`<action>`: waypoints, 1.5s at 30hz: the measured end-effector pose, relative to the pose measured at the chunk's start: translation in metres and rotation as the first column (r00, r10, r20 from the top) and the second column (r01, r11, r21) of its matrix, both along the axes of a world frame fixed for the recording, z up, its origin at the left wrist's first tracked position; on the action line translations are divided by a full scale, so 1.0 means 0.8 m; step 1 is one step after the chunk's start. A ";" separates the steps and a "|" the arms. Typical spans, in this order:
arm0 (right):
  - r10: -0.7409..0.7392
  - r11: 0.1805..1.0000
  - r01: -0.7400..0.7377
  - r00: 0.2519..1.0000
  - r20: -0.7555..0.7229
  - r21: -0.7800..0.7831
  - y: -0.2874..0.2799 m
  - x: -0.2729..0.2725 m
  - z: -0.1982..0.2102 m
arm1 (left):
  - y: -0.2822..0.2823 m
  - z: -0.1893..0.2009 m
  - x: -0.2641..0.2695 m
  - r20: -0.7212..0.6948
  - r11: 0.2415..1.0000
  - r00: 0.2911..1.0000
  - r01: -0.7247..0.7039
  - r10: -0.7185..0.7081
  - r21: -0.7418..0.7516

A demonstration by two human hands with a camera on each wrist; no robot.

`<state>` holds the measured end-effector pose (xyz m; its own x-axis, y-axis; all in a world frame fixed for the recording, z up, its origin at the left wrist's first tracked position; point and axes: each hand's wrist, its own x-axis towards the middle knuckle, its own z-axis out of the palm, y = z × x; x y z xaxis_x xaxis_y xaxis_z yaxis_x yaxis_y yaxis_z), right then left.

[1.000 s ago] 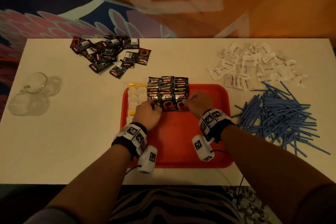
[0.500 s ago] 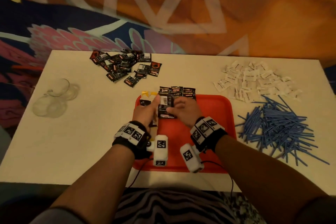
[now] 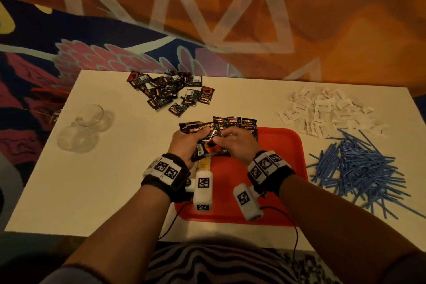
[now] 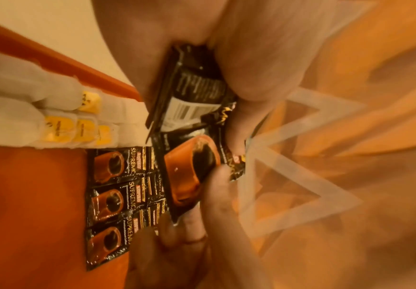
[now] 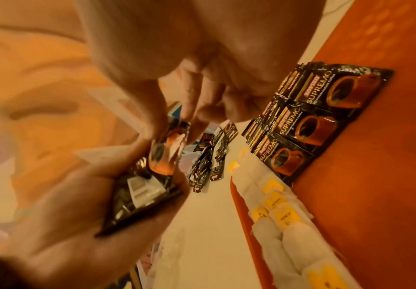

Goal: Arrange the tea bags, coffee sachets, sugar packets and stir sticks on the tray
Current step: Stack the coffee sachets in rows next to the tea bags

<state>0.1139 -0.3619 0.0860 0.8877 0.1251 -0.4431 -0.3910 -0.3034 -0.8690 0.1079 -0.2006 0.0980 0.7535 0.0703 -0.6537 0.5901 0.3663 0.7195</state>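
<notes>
Overhead, from the head view, we see both hands meet above the far-left part of the red tray on the white desk. Our left hand grips a small stack of black coffee sachets, fanned out past its knuckles toward the far side. Our right hand reaches in from the right and pinches one sachet off that stack. A loose pile of sachets, too tangled to count, lies well apart at the far left. White sugar packets and blue stir sticks sit in uncounted heaps to the right of the tray, nearer our right hand. Clear glassware sits at the left.

Next, the left wrist view shows the left fingers curled round the stack, its long axis running along the palm. The right fingers pinch the lower end of the top sachet, the one with the orange cup. Below lie three sachets in a row on the tray, more tucked beneath them, beside the tea bags.

Lastly, the right wrist view shows the right thumb and fingers pressed on the sachet's edge. The laid row of three lies just right of the hands, long axes across the tray. We judge that the pinched sachet goes there next.
</notes>
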 end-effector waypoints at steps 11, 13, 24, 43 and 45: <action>0.111 0.991 -0.106 0.992 0.063 -0.080 0.009 0.006 -0.003 | 0.005 -0.011 0.002 0.006 0.996 1.000 -0.014 0.014 0.092; 0.122 0.987 -0.117 0.991 0.049 -0.107 0.008 0.005 -0.007 | 0.006 -0.014 0.003 0.062 0.986 0.998 0.003 -0.013 0.168; 0.188 0.948 -0.183 0.982 -0.003 -0.259 -0.005 0.004 -0.033 | 0.004 -0.039 -0.003 0.164 0.967 0.980 0.071 -0.114 0.246; -0.102 0.869 -0.026 0.968 -0.230 -0.494 -0.003 0.019 -0.123 | 0.083 -0.091 -0.010 -0.206 0.985 0.970 -0.098 0.127 0.143; -0.129 0.875 -0.006 0.961 -0.245 -0.485 0.002 0.024 -0.127 | 0.088 -0.094 -0.013 -0.211 0.985 0.969 -0.101 0.129 0.138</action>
<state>0.1332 -0.3604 -0.0152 0.7295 -0.2120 -0.6503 -0.6144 -0.6210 -0.4868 0.0979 -0.1300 0.0226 0.5756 0.2395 -0.7818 0.6969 0.3564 0.6223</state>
